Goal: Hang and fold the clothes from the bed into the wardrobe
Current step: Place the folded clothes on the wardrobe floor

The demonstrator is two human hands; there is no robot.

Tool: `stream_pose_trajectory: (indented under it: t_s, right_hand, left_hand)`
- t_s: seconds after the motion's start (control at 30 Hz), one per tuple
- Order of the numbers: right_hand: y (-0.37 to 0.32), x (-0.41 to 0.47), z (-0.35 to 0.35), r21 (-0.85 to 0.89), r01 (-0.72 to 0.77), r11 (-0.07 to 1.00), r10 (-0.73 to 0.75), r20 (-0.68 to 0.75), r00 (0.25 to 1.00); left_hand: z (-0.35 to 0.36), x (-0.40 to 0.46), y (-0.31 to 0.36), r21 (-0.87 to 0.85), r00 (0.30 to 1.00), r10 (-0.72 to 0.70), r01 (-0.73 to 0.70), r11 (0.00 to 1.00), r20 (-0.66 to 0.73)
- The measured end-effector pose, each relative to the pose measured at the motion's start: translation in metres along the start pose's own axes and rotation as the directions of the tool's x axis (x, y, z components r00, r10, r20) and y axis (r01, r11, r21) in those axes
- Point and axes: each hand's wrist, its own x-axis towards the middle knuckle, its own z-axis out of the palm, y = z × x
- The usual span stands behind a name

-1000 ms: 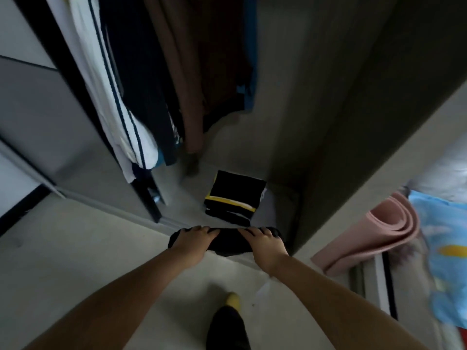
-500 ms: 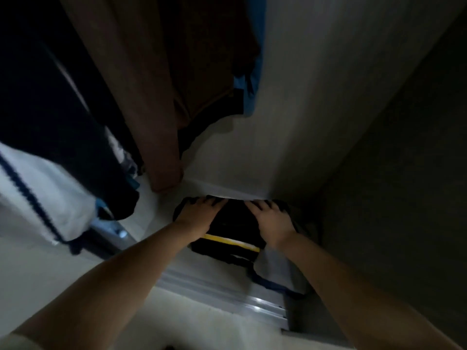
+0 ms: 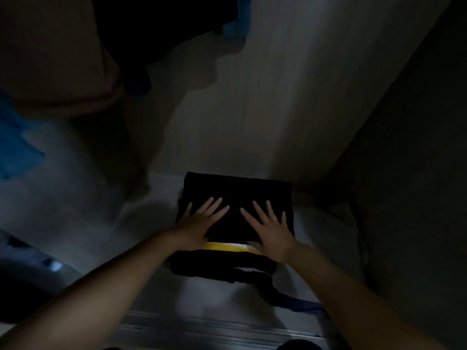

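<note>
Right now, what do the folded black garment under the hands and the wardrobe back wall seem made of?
Folded black garment: soft matte fabric, apparently; it lies flat with crisp folded edges under both open hands. Wardrobe back wall: probably laminated board, pale and smooth with faint vertical grain. The dim light leaves both uncertain.

A folded black garment [image 3: 236, 195] lies flat atop a yellow-striped folded stack [image 3: 227, 261] on the wardrobe floor [image 3: 156, 281].

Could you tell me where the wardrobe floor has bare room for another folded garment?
Bare wardrobe floor lies left of the black folded stack, under the hanging brown garment. Both flat hands, left hand and right hand, cover the stack. Its right side looks crowded: pale cloth fills the corner against the side wall.
</note>
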Motion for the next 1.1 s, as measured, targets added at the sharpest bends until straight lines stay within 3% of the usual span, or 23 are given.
stream_pose_trajectory:
  t_s: [0.13, 0.2, 0.3, 0.43, 0.63, 0.87, 1.1]
  right_hand:
    - [0.012, 0.007, 0.017, 0.193, 0.012, 0.981, 0.017, -0.145, 0.989]
    - [0.009, 0.015, 0.021, 0.232, -0.064, 0.971, 0.119, -0.230, 0.966]
    - [0.001, 0.024, 0.032, 0.188, -0.145, 0.971, 0.198, -0.305, 0.932]
    - [0.001, 0.020, 0.055, 0.121, -0.145, 0.982, 0.177, -0.324, 0.929]
    - [0.005, 0.024, 0.051, 0.140, -0.162, 0.977, 0.193, -0.248, 0.949]
    - [-0.002, 0.003, -0.043, 0.242, -0.232, 0.942, 0.282, -0.196, 0.939]
    - [-0.037, -0.065, -0.187, 0.407, -0.169, 0.898, 0.298, -0.280, 0.913]
  left_hand:
    - [0.018, 0.013, -0.012, -0.173, 0.999, 0.029, -0.033, 0.984, -0.021]
    - [0.017, 0.020, -0.008, -0.251, 0.997, -0.023, 0.003, 0.968, -0.080]
    - [0.028, 0.027, 0.006, -0.209, 0.969, -0.152, 0.110, 0.972, -0.196]
    - [0.050, 0.021, 0.013, -0.157, 0.954, -0.150, 0.111, 0.981, -0.261]
    - [0.047, 0.027, 0.008, -0.154, 0.971, -0.133, 0.104, 0.983, -0.197]
    - [-0.054, 0.008, 0.034, -0.262, 0.979, -0.177, 0.144, 0.954, -0.104]
    - [-0.204, -0.054, 0.081, -0.375, 0.871, -0.288, 0.132, 0.918, -0.399]
